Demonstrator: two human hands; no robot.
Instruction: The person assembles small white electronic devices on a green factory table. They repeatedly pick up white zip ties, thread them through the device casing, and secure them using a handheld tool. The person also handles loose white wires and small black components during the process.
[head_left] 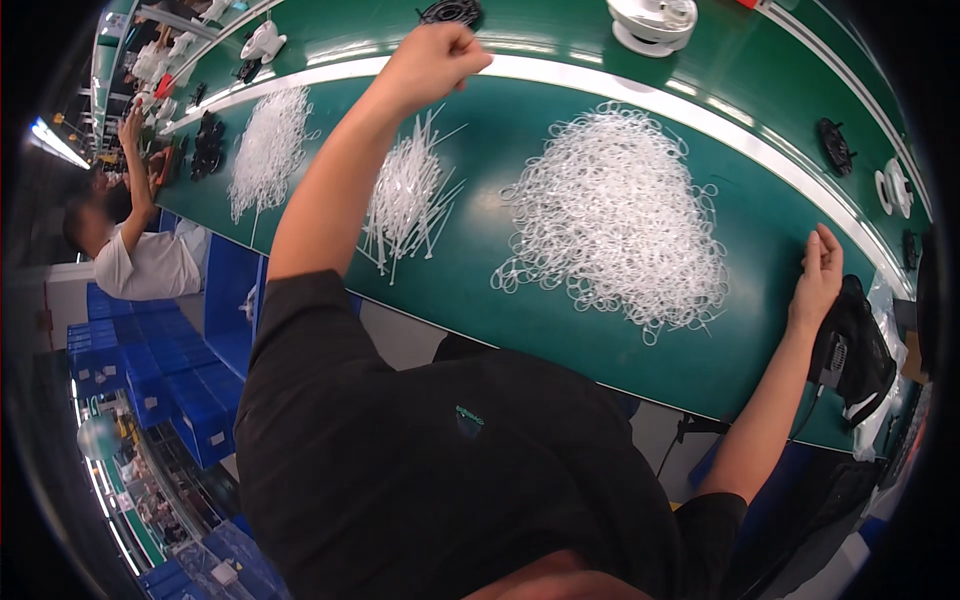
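Observation:
My left hand [438, 68] reaches across to the far side of the bench, over the pale rail. Its fingers are curled closed, and what they hold, if anything, is hidden. Just beyond it lies a round black part [452, 12] on the green belt. My right hand [820, 278] is over the bench's right end with its fingers stretched out and nothing visible in them, beside a black mesh-like thing [858, 350]. Between my arms lie a big heap of looped white cable ties [625, 220] and a smaller bunch of straight white cable ties [408, 190].
Another pile of white ties [270, 145] and black parts [207, 145] lie farther left. The green belt carries a white round-based part [652, 25], a black part [834, 146] and a white part [893, 188]. A co-worker [140, 250] sits left, near blue bins [150, 350].

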